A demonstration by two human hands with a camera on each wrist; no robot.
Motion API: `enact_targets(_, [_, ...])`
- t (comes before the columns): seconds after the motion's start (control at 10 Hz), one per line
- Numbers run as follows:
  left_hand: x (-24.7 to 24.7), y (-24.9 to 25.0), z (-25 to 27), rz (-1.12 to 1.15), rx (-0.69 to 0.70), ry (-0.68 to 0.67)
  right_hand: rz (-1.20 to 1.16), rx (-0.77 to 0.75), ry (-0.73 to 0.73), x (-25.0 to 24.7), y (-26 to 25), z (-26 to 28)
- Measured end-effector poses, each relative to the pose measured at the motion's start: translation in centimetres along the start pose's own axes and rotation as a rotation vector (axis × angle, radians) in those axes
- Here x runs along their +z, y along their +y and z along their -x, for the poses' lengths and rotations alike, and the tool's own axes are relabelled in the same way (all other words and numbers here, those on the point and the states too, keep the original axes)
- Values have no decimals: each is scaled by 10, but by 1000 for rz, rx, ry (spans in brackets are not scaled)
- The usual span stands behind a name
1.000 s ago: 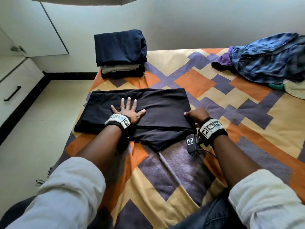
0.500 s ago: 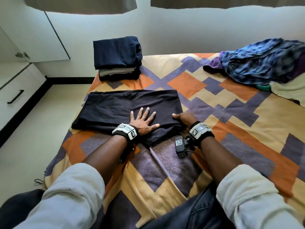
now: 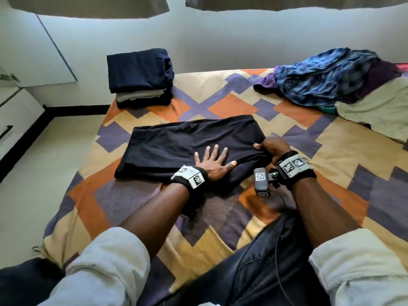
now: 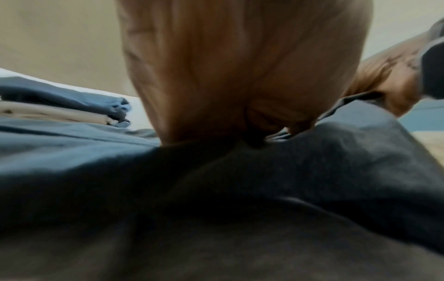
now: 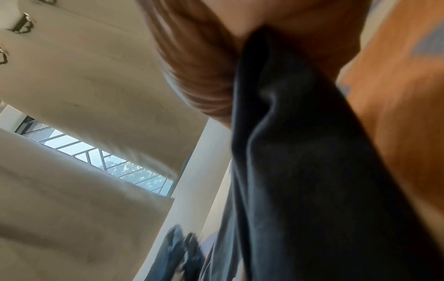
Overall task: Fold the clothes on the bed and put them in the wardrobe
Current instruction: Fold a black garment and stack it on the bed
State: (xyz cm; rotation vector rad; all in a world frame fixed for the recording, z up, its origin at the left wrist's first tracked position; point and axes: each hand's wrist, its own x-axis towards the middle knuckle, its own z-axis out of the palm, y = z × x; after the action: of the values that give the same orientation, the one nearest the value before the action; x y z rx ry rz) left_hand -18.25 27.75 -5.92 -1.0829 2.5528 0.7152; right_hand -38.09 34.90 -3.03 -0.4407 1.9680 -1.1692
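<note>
A dark navy garment (image 3: 189,142) lies partly folded across the patterned bed (image 3: 220,102). My left hand (image 3: 213,159) lies flat on its near edge, fingers spread, palm pressing the cloth (image 4: 240,180). My right hand (image 3: 270,146) grips the garment's right end, and the right wrist view shows the dark fabric (image 5: 288,133) bunched in that grasp. A stack of folded clothes (image 3: 140,77), navy on top with a pale layer beneath, sits at the bed's far left corner. A heap of unfolded clothes (image 3: 326,80), blue, purple and cream, lies at the far right.
White wardrobe doors (image 3: 33,51) and drawers with a black handle (image 3: 5,132) stand to the left, across a strip of pale floor (image 3: 44,162). A white wall runs behind the bed. My denim-clad knee (image 3: 265,272) rests on the bed's near edge.
My left hand slid right along the garment's near edge toward my right hand. The right end of the garment has been gathered and lifted a little in my right hand.
</note>
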Motion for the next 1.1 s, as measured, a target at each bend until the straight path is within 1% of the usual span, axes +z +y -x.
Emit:
enact_targets(0.1, [13, 42, -4, 30, 40, -47, 162, 16, 51, -38, 1, 10])
enact_targets(0.2, [12, 45, -5, 29, 62, -63, 420, -59, 61, -46, -11, 20])
enact_targets(0.3, [-19, 22, 3, 260, 131, 24, 660, -229, 117, -27, -41, 41])
enact_targets(0.4, [-63, -6, 15, 569, 176, 236, 743, -399, 184, 0, -75, 71])
enact_targets(0.5, [-113, -27, 19, 981, 157, 268, 796, -505, 214, 42, -107, 104])
enact_targets(0.6, [-155, -48, 27, 1213, 105, 152, 843, -567, 193, 96, -127, 127])
enact_targets(0.7, [-169, -71, 33, 1128, 85, 81, 797, -567, 184, 151, -131, 140])
enact_targets(0.8, [-166, -103, 27, 1102, 122, 148, 838, -625, 165, 199, -121, 147])
enact_targets(0.9, [-160, -137, 24, 1054, 162, 209, 841, -646, 121, 227, -110, 147])
enact_targets(1.0, [-144, -172, 24, 939, 132, 354, 871, -615, -16, 250, -96, 141])
enact_targets(1.1, [-125, -202, 26, 899, 136, 373, 668, -556, -164, 252, -78, 129])
